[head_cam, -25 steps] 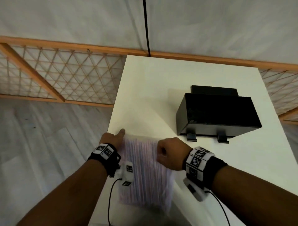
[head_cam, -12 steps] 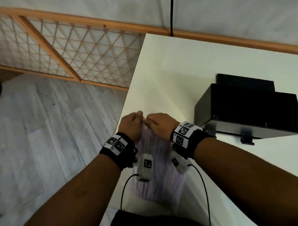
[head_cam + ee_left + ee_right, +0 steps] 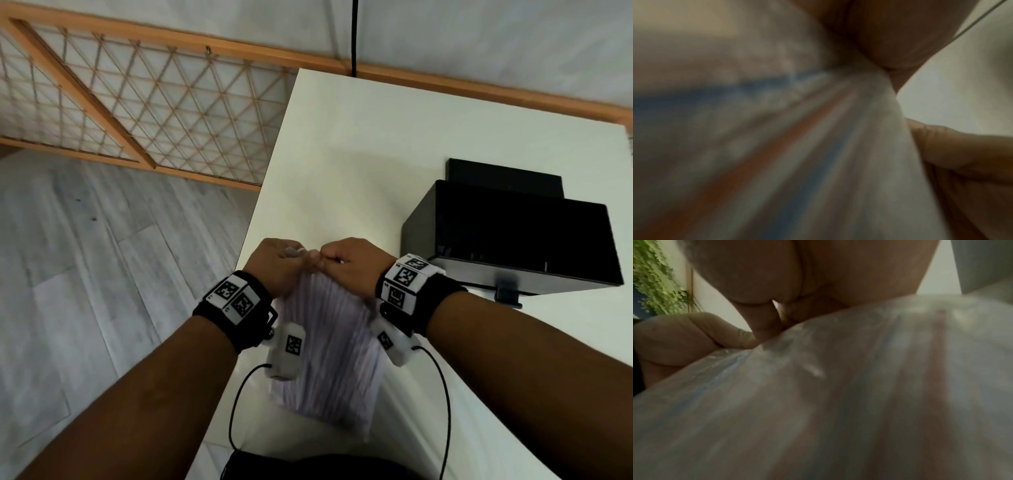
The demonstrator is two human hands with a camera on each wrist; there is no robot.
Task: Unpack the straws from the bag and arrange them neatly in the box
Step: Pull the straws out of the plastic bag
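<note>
A clear plastic bag of striped straws (image 3: 329,346) hangs over the near left part of the white table (image 3: 359,147). Both hands pinch its top edge side by side: my left hand (image 3: 279,262) on the left, my right hand (image 3: 346,262) on the right, knuckles almost touching. The wrist views show the bag (image 3: 818,146) (image 3: 838,402) close up and blurred, with blue and red-orange stripes through the film. The black box (image 3: 513,240) stands on the table to the right of my hands, dark inside.
The table's left edge runs just left of my left hand, with grey wood floor (image 3: 85,274) beyond. A wooden lattice fence (image 3: 137,109) lines the back. A black cable (image 3: 354,34) hangs down the wall behind the table.
My hands have come together from the bag's two top corners to its top middle, where both now pinch the film. The view has shifted left.
</note>
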